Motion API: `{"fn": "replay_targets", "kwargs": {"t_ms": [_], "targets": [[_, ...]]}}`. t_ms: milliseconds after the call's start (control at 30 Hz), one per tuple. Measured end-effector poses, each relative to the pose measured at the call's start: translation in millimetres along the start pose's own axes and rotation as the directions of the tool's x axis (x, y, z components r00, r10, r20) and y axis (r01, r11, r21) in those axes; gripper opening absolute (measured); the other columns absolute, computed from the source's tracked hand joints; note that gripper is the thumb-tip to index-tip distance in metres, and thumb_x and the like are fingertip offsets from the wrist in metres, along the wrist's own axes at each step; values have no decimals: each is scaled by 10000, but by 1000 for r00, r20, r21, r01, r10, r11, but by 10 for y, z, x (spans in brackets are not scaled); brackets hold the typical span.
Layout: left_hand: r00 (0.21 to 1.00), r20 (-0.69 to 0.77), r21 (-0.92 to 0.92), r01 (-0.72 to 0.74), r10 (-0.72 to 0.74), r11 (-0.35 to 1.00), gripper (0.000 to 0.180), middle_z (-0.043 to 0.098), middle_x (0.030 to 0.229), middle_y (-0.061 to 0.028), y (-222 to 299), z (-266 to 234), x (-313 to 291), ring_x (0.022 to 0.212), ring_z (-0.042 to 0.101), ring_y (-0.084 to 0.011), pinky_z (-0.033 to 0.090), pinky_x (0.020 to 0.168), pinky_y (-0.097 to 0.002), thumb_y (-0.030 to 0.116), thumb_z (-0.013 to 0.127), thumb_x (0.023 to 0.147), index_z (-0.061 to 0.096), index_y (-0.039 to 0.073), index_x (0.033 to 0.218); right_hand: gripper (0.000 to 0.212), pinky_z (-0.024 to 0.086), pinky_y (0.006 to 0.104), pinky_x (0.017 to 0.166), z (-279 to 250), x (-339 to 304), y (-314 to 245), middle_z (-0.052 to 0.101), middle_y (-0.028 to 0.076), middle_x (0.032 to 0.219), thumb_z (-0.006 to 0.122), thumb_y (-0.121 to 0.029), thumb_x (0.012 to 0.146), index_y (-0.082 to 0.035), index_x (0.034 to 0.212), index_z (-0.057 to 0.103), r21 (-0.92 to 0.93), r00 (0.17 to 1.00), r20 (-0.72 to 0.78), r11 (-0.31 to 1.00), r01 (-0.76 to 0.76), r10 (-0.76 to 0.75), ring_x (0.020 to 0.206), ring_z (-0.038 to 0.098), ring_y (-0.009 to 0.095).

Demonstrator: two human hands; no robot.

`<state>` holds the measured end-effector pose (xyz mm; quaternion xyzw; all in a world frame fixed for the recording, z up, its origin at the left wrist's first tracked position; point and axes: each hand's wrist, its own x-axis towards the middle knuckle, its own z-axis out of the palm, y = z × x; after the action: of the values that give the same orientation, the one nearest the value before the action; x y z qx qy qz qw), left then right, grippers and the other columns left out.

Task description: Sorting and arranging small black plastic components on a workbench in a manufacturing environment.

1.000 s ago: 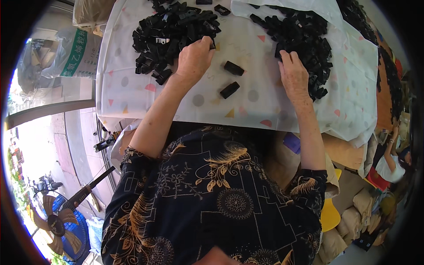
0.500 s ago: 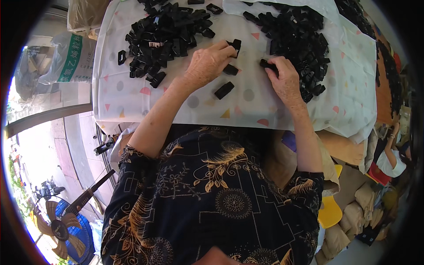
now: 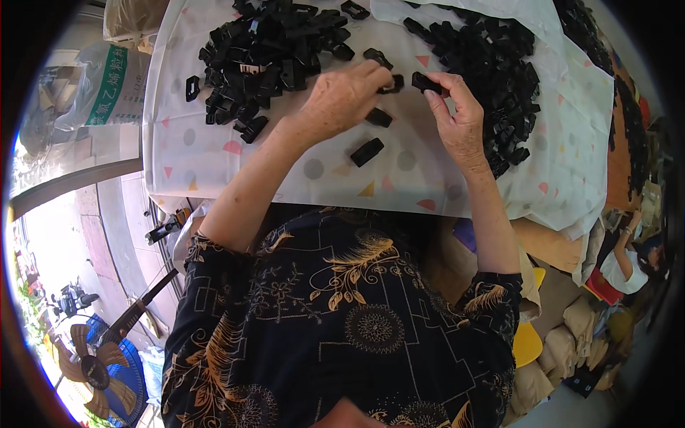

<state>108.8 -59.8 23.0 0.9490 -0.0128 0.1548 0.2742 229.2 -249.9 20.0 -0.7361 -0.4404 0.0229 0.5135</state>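
Observation:
My left hand (image 3: 341, 96) is closed, with its fingertips on a small black plastic piece (image 3: 394, 83) partly hidden by the fingers. My right hand (image 3: 460, 118) pinches another black plastic part (image 3: 425, 83) between thumb and fingers, just right of the left one's piece, with a narrow gap between them. A loose black piece (image 3: 377, 57) lies just beyond my left fingertips. Two more, a small block (image 3: 379, 118) and a longer block (image 3: 367, 152), rest on the tablecloth nearer to me.
A big heap of black parts (image 3: 271, 57) spreads at the table's left, and a second heap (image 3: 492, 71) at the right beside my right hand. Patterned plastic sheeting (image 3: 285, 178) covers the table. At lower left stands a fan (image 3: 96, 371); another person (image 3: 624, 264) is at far right.
My right hand has lifted its part up and left, closer to my left hand. The piece at my left fingertips now lies more level. The view has shifted slightly.

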Motion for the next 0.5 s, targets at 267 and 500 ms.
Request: {"fn": "replay_targets", "kwargs": {"t_ms": [267, 500], "targets": [[956, 200, -20, 223, -215, 975, 258, 643, 1063, -121, 50, 37, 30, 968, 649, -360, 521, 777, -472, 95, 643, 841, 507, 82, 1060, 261, 506, 290, 863, 64, 41, -38, 672, 106, 1034, 675, 58, 854, -12, 1105, 666, -32, 988, 113, 993, 114, -109, 935, 650, 218], [986, 84, -32, 146, -143, 989, 416, 660, 980, -169, 108, 135, -1, 969, 646, -372, 506, 806, -472, 63, 699, 790, 487, 62, 1147, 300, 525, 303, 831, 88, 58, -103, 677, 110, 1033, 695, 73, 825, -12, 1111, 659, -43, 985, 128, 992, 119, -112, 928, 659, 235]]}}
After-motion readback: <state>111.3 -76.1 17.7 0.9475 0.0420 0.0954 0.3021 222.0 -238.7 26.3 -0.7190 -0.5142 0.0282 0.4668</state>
